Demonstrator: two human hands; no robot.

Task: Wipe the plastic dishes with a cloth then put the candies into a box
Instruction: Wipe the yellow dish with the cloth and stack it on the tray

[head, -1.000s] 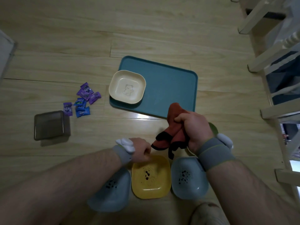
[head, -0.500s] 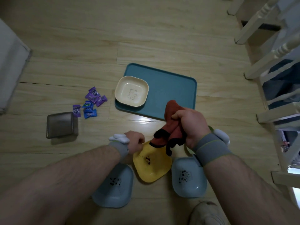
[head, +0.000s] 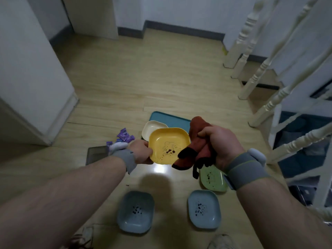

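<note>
1. Our left hand [head: 142,151] pinches the yellow dish [head: 168,146] by its left rim, off the floor.
2. Our right hand [head: 220,146] bunches the cloth [head: 195,146] at the dish's right edge.
3. We press across the dark specks, bracing the rim.

wooden floor [head: 170,83] | white stair balusters [head: 269,97] | teal tray [head: 172,121]

Yellow dish [head: 168,145] held up off the floor, tilted toward the camera, dark spots inside. Red cloth [head: 197,146] bunched, black trim hanging, lower edge over the yellow dish's right rim. Cream dish [head: 151,127] on teal tray [head: 172,119], looks clean. Green dish [head: 212,179] and two blue dishes [head: 136,211] [head: 204,209] on floor, all spotted. Purple candies [head: 124,136] loose beside grey box [head: 97,154].
</note>
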